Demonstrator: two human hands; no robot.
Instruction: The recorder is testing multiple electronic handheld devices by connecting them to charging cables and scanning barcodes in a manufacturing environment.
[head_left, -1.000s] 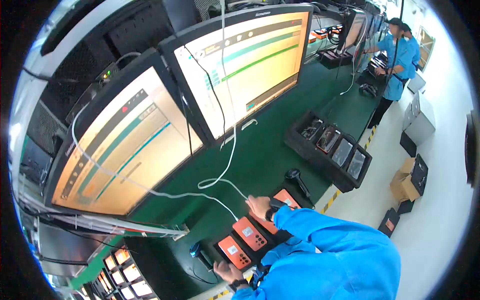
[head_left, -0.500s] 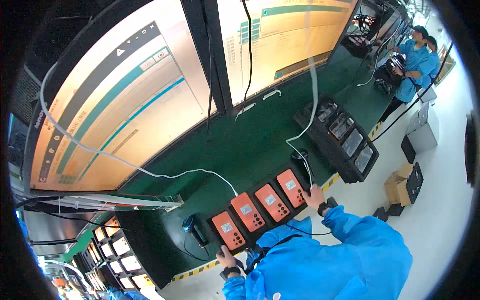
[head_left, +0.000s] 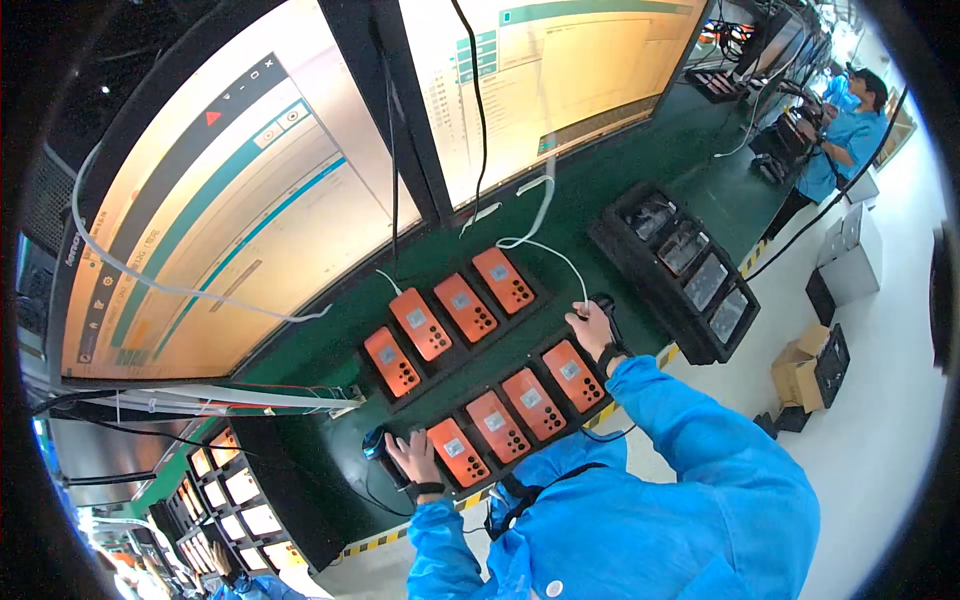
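Several orange-red phones (head_left: 498,427) lie face down in a black tray (head_left: 492,473) at the table's near edge. Beyond it is a second black tray (head_left: 445,372) with several more such phones (head_left: 465,308). My left hand (head_left: 412,460) is open, fingers spread, between the near tray's left end and a black handheld scanner (head_left: 376,446). At the right end of the near tray, my right hand (head_left: 592,330) is closed at the end of a white cable (head_left: 560,254). A dark scanner-like object (head_left: 606,304) sits partly behind that hand.
Two large lit monitors (head_left: 220,220) stand along the back. A black case with several phone-like devices (head_left: 706,285) is at the right. A white cable (head_left: 210,304) hangs across the left screen. Cardboard boxes (head_left: 800,365) are on the floor; a person (head_left: 845,145) works far right.
A second tray of phones now shows beyond the near one. My right hand has moved up and away from the phones to a cable end; my left hand has moved up toward the scanner.
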